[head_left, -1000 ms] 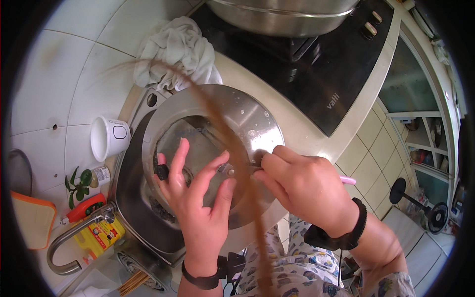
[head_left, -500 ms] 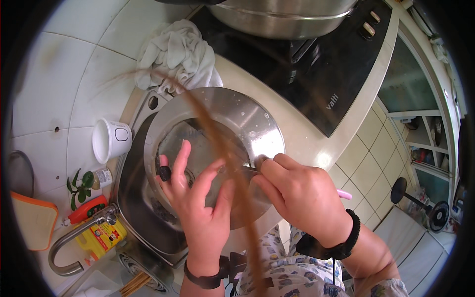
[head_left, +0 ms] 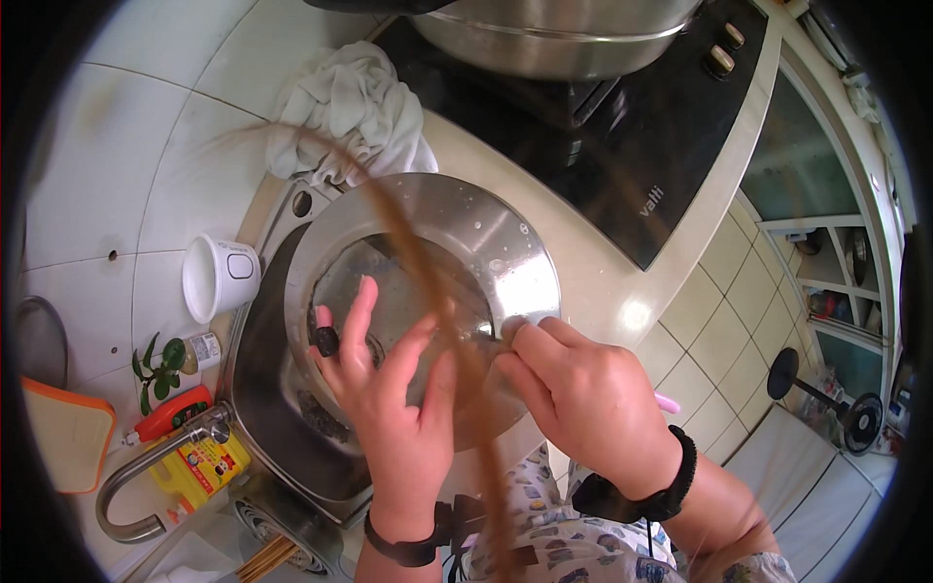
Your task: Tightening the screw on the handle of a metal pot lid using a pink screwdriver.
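Observation:
My right hand point(head_left: 578, 394) is closed on a pink-handled tool point(head_left: 667, 402); its working end, near the fingertips, is mostly obscured. Below it lies a wide stainless steel bowl point(head_left: 418, 199) over the sink point(head_left: 272, 350), with a blurry, greyish interior. My left hand point(head_left: 389, 408) hovers inside the rim, fingers bent and apart, a black band on one finger. Its index fingertip is near the tool's end, partly hidden by a blurred brown strand crossing the view.
Beyond are a black hob point(head_left: 622, 165) with a steel pot point(head_left: 544, 39) and a crumpled white cloth point(head_left: 340, 117). On the left are a white tub point(head_left: 219, 277), faucet point(head_left: 117, 496), red bottle point(head_left: 175, 413) and yellow jug point(head_left: 199, 471). Tiled floor point(head_left: 724, 311) lies right.
My right hand has moved slightly down, and less of the pink handle shows. My left hand keeps its spread shape and has shifted slightly right and down.

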The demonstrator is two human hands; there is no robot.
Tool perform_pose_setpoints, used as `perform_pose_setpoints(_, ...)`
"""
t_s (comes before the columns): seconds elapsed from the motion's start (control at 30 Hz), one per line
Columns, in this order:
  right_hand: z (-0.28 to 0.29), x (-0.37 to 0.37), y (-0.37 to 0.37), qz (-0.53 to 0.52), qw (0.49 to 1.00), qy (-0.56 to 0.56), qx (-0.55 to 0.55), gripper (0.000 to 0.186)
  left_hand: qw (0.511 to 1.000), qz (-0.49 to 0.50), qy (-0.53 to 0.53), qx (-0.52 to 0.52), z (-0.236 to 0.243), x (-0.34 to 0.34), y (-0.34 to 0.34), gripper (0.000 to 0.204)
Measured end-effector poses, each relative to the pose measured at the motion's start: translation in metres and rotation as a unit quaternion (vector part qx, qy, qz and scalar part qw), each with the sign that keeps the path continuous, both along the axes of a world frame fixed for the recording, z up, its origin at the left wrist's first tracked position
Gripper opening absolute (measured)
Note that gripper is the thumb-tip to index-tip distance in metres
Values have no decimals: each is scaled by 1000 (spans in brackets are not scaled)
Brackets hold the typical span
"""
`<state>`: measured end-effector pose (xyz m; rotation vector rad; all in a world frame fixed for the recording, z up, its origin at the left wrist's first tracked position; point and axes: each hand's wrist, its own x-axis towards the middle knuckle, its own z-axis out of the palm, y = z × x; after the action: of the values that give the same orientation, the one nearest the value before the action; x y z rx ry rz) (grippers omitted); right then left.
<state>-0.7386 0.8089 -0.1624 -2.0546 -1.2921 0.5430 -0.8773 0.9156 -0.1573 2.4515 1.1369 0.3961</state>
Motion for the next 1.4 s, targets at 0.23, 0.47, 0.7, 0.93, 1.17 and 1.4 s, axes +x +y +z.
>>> perform_pose_setpoints(0.23,5,-6,0,-43,995,71,-50,13,1000,-1,8,5,-2,-2,0,26)
perform_pose_setpoints(0.47,4,-3,4,-22,999,-17,-19,22,1000,1,-3,4,-4,0,0,24)
perform_pose_setpoints(0.7,4,-5,1,-22,1000,-20,-2,20,1000,0,-1,10,-3,0,0,23)
perform_pose_setpoints(0.93,7,-10,2,-41,999,10,-28,15,1000,2,-4,8,-2,1,0,23)
perform_pose_setpoints(1.17,7,-14,-2,-75,994,67,-40,11,1000,0,-6,10,-3,0,0,26)
perform_pose_setpoints(1.4,7,-16,-3,-51,996,66,-39,10,1000,-8,-2,11,-3,0,1,27)
